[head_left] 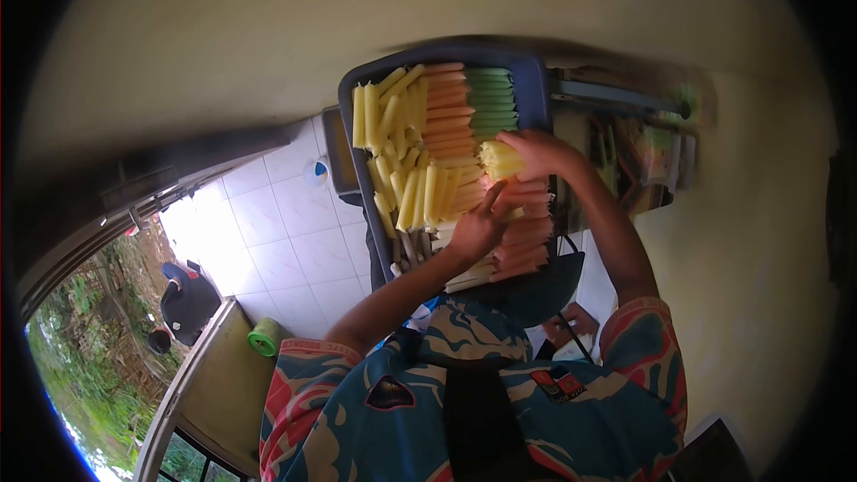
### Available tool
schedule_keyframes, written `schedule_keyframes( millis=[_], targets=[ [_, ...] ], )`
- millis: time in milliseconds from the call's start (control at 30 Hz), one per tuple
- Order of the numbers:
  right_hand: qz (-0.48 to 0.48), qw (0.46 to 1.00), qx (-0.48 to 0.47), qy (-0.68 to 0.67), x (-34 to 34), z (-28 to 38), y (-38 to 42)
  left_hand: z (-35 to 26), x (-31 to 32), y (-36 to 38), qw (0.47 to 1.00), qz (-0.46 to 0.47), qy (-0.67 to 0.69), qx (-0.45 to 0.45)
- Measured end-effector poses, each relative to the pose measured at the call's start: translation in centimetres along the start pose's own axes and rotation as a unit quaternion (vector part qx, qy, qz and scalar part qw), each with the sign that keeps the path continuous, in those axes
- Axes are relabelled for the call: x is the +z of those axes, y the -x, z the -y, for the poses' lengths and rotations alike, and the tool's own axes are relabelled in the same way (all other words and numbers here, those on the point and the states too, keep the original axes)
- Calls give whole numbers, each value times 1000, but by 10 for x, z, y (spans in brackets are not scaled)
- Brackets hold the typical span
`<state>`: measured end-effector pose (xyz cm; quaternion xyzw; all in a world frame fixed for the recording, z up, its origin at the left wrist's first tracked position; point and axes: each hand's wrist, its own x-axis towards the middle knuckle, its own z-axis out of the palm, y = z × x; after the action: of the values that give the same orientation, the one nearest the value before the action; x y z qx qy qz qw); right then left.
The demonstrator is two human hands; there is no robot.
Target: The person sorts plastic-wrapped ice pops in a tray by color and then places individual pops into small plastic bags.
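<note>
A dark blue bin (533, 107) in front of me is filled with slim, stick-shaped tubes that look like ice pops. My right hand (538, 153) is closed around a bundle of yellow tubes (500, 161), whose ends face left. Just below that bundle is my left hand (478, 230), its index finger stretched up toward the bundle's lower end and the thumb side over the rows. Loose yellow tubes (415, 196) lie criss-cross on the left of the bin. Orange tubes (446, 112) and green tubes (491, 98) are stacked in rows at the far side. More orange tubes (522, 245) lie near my right forearm.
A grey bar (620, 96) reaches right from the bin, beside a shelf with packets (661, 156). White floor tiles (286, 214) and a green roll-shaped object (265, 336) are on the left. Another person's hand (571, 326) shows below my right arm.
</note>
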<state>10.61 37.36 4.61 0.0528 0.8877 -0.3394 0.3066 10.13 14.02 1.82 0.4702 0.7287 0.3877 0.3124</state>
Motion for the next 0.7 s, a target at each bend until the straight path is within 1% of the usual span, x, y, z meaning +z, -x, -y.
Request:
schedule_keyframes(
  millis=[133, 233, 433, 633, 700],
  targets=[
    [10, 1000, -4, -12, 1, -8, -9, 1, -7, -5, 1000, 17, 4, -13],
    [34, 999, 18, -3, 5, -17, -21, 0, -7, -8, 1000, 23, -4, -16],
    [-12, 999, -4, -38, 12, -32, -26, 1, -9, -9, 1000, 12, -15, 1],
    [-31, 996, 79, 23, 11, -35, -48, 5, -4, -8, 1000, 10, -26, 8],
    [-49, 995, 86, 27, 11, -40, -57, 5, -3, -7, 999, 4, -32, 9]
  ],
)
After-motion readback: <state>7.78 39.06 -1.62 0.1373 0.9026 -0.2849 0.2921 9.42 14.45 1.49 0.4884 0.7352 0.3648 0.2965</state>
